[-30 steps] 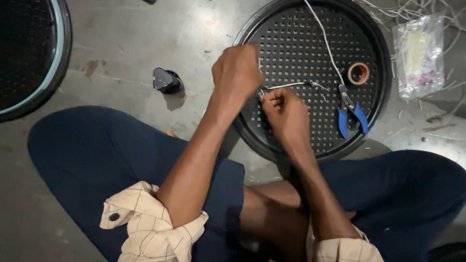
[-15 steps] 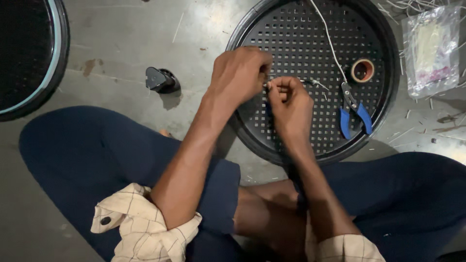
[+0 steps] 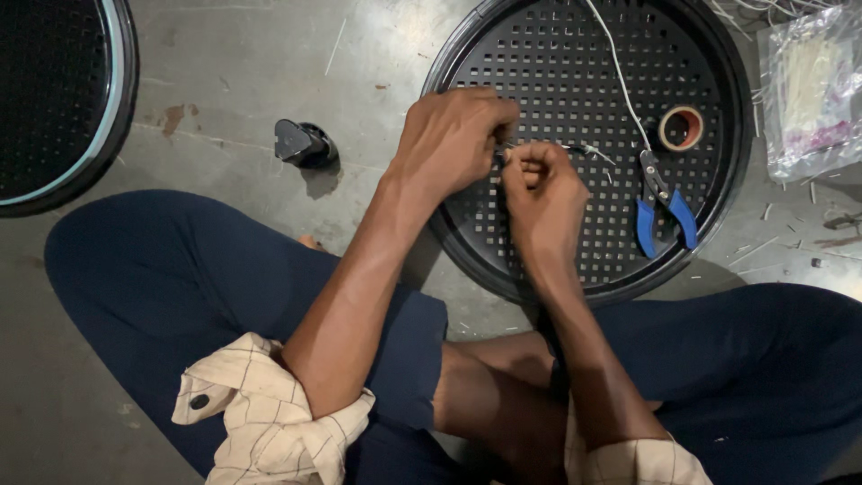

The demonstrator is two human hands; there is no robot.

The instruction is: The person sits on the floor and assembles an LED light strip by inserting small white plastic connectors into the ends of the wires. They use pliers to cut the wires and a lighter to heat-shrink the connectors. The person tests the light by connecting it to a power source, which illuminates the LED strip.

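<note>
At far left edge: dark perforated disc w/ pale rim (image 3: 63,108), partly out of frame, on grey concrete floor (image 3: 224,72). Small black part (image 3: 303,144) lies upper left of centre, apart from hands. Centre: left hand (image 3: 449,139) closed, fingertips pinched on thin white wire (image 3: 620,76) end; right hand (image 3: 539,193) just beside, fingers curled tight on same wire, hands touching. Wire end sits between both sets of fingertips, over round black perforated tray (image 3: 718,108); wire runs to top of frame. Right of centre, on tray: tape roll (image 3: 681,127), blue-handled pliers (image 3: 663,211). Upper right: clear plastic bag (image 3: 813,90) on floor. Person seated, dark trousers.
</note>
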